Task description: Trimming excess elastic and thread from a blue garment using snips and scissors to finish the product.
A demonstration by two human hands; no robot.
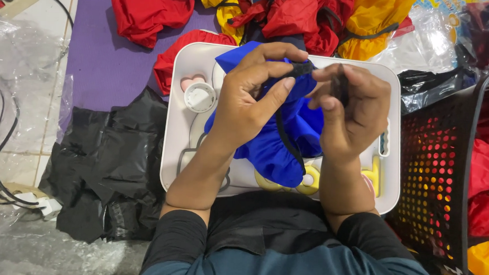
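Blue fabric (280,139), soft, light and probably slippery, bunches between both hands above the white tray (174,122), the left hand (246,98) and right hand (349,112) each pinching its black strap (303,68), the firmest place to hold.

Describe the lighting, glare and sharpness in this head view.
Head view: soft, even light with faint shadows; white glare on the clear plastic sheet; the left hand, right hand and blue fabric are sharp; edges bow slightly from the wide lens.
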